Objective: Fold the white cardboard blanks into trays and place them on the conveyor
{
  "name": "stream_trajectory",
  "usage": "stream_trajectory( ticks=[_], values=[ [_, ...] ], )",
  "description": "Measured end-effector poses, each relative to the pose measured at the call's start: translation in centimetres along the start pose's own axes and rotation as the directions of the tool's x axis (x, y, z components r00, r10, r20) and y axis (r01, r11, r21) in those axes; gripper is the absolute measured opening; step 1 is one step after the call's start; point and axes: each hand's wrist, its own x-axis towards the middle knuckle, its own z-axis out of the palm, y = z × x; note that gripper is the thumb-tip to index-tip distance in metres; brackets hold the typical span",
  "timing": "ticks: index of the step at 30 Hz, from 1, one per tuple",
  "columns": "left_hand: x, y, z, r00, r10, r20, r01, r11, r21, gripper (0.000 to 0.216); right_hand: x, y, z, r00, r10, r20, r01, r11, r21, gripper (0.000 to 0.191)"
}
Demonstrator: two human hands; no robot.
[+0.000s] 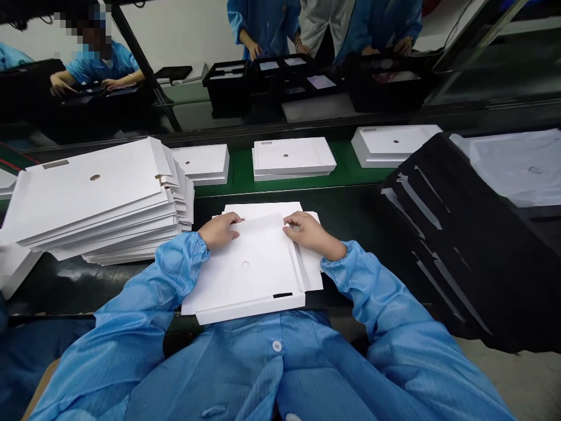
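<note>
White box blank (252, 269), perhaps green belt (241, 169).

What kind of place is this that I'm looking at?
Most likely a factory packing line: a green conveyor belt carries folded white boxes, a tall stack of flat card blanks sits at the worker's left, and co-workers in blue work coats stand across the belt.

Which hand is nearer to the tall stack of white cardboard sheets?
Left. The left hand rests just right of the stack; the right hand lies farther right.

Both hands, left hand (220, 230) and right hand (309, 231), press the white carton (254, 275).
</note>
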Motion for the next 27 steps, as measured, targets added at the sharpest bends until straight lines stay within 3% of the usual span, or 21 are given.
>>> stream_trajectory(
  ticks=[5,13,20,24,27],
  values=[
    [-1.7,0.3,1.3,0.988,0.099,-0.119,-0.077,0.981,0.175,0.023,-0.6,-0.1,-0.1,0.998,-0.013,0.056,0.016,0.999,-0.036,0.022],
    [-5.0,0.4,4.0,0.889,0.386,-0.247,-0.258,0.868,0.425,0.022,-1.6,-0.2,-0.3,0.987,-0.093,0.132,0.105,0.991,-0.085,0.01],
    [-8.4,1.4,6.1,0.87,0.482,-0.106,-0.347,0.749,0.564,0.024,-3.2,-2.2,-0.3,0.962,-0.206,0.18,0.257,0.906,-0.337,0.017],
    [-9.1,2.0,6.1,0.888,0.447,-0.106,-0.334,0.787,0.519,0.03,-3.3,-4.1,-0.2,0.879,-0.361,0.312,0.455,0.831,-0.319,0.034],
    [-9.0,1.6,4.5,0.923,0.373,-0.09,-0.293,0.836,0.465,0.035,-2.7,-5.0,0.3,0.865,-0.339,0.37,0.469,0.808,-0.355,0.033]
  ],
)
